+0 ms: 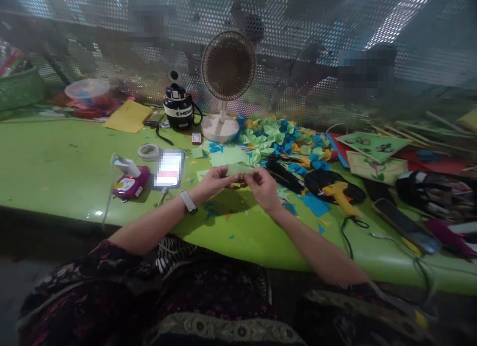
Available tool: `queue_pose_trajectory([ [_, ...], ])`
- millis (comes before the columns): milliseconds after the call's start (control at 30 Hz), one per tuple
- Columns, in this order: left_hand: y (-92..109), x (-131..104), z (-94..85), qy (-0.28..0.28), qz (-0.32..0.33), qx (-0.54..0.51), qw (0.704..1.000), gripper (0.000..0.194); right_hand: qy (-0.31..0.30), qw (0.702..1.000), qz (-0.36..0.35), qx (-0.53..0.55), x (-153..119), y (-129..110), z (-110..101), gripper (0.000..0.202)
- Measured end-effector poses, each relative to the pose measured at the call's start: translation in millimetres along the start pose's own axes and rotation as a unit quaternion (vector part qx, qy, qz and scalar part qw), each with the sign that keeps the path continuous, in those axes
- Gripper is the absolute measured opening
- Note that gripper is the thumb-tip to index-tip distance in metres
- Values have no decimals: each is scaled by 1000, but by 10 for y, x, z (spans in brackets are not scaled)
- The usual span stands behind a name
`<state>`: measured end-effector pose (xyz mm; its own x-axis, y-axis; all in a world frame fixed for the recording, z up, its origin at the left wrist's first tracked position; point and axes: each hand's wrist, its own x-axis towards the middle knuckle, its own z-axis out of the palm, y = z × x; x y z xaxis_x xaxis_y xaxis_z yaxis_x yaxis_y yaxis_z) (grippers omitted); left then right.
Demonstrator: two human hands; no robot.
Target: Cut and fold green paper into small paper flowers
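A small piece of light green paper (238, 170) is held up over the near part of the green table. My left hand (219, 181) pinches its left side, and my right hand (264, 185) has fingertips closed on its right end. The fingertips of both hands nearly meet at the paper's lower edge. Just beyond lie flat light green sheets (231, 156) among small scraps. Behind my right hand is a black stapler (285, 176). A large pile of folded green, blue and yellow paper pieces (274, 137) spreads farther back.
A fan (228, 67) and a dark jug (179, 107) stand at the back. To the left are a lit phone (169, 168), a tape roll (148, 151) and a purple power socket (131, 182). At right lie a yellow glue gun (341, 197), its cord and a dark phone (406, 225).
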<state>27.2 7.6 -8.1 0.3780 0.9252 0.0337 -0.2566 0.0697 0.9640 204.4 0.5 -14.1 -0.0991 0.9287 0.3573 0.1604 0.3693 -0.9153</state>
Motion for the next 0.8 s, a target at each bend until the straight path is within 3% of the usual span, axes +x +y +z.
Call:
queue_pose_trajectory([
  [500,10,-2,-6,-33,-2,-19,999,24,24,1000,-14,-4,-2,-23,18,34],
  [800,-43,27,-44,-47,-4,-14,999,43,23,999,-27,-28,23,54,9,30],
])
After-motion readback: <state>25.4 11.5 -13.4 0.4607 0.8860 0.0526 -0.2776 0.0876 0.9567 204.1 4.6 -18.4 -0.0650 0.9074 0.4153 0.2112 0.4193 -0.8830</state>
